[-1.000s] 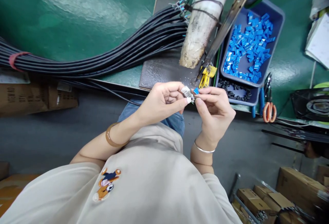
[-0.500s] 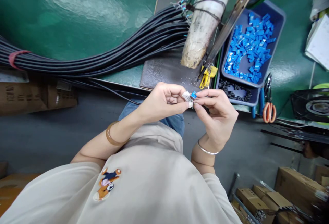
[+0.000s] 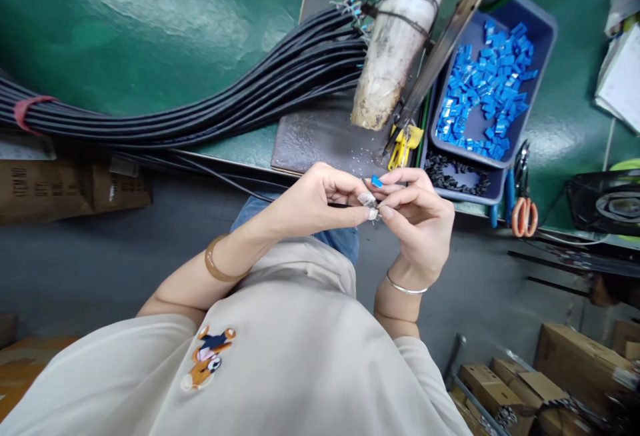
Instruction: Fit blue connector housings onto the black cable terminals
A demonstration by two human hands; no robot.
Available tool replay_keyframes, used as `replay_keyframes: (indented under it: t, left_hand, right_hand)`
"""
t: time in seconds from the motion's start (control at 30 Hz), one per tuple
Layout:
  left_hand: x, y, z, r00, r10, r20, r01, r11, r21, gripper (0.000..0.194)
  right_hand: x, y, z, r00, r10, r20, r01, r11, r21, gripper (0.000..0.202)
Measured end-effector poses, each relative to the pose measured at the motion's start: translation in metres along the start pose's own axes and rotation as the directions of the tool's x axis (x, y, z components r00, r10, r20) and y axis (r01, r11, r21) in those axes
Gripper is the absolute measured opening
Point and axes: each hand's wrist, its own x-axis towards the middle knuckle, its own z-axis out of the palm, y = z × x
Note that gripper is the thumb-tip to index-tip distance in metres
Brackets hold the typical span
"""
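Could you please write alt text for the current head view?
A person's left hand and right hand meet at fine wire ends, the right also holding a blue piece. Beyond, a green bench holds bundled black cables, a yellow tool and a tray of blue pieces.

Beige shirt (image 3: 300,343), embroidered bear (image 3: 205,359), blue jeans (image 3: 345,243), 1 brown bangle (image 3: 210,262), 1 silver bracelet (image 3: 406,291).
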Motion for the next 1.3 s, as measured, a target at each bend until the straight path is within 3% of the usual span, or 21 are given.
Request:
replay_keyframes:
  t: [0.13,0.23,0.3,0.43,0.7,0.97,1.17,1.23,1.3]
  left_hand:
    - [0.002,0.0,0.004,0.995,-0.02,-0.099,0.01,0.995,-0.103,0.01]
    - [0.003,-0.001,0.005,0.989,-0.033,-0.142,0.014,0.99,-0.138,0.011]
    - [0.003,-0.001,0.005,0.988,-0.035,-0.151,0.016,0.992,-0.125,0.011]
    - [0.003,0.0,0.006,0.985,-0.004,-0.174,-0.014,0.995,-0.103,0.012]
    - [0.003,-0.001,0.007,0.983,0.036,-0.18,-0.04,0.999,-0.023,0.014]
    - [0.001,-0.003,0.007,0.987,0.033,-0.154,-0.022,0.997,0.073,0.013]
    - [0.001,-0.005,0.007,0.991,0.039,-0.126,-0.023,0.992,0.121,0.011]
    - [0.001,-0.004,0.009,0.992,0.043,-0.121,-0.031,0.994,0.104,0.012]
    - [0.001,-0.003,0.01,0.988,0.053,-0.148,-0.044,0.997,0.065,0.011]
  right_hand:
    - [0.0,-0.004,0.009,0.98,-0.084,-0.179,0.063,0.991,-0.122,0.004]
    - [0.0,-0.006,0.014,0.918,-0.185,-0.352,0.101,0.964,-0.245,0.004]
    - [-0.001,-0.007,0.015,0.878,-0.256,-0.405,0.124,0.938,-0.324,0.007]
    - [-0.003,-0.008,0.015,0.874,-0.336,-0.351,0.188,0.9,-0.394,0.013]
    - [-0.005,-0.013,0.014,0.904,-0.358,-0.234,0.223,0.862,-0.456,0.019]
    - [-0.005,-0.018,0.009,0.946,-0.307,-0.104,0.222,0.847,-0.482,0.015]
    - [-0.002,-0.019,0.002,0.977,-0.209,0.033,0.203,0.886,-0.417,0.011]
    - [-0.001,-0.018,0.002,0.982,-0.189,0.025,0.184,0.899,-0.397,0.008]
    - [-0.001,-0.015,0.004,0.965,-0.247,-0.091,0.187,0.886,-0.423,0.008]
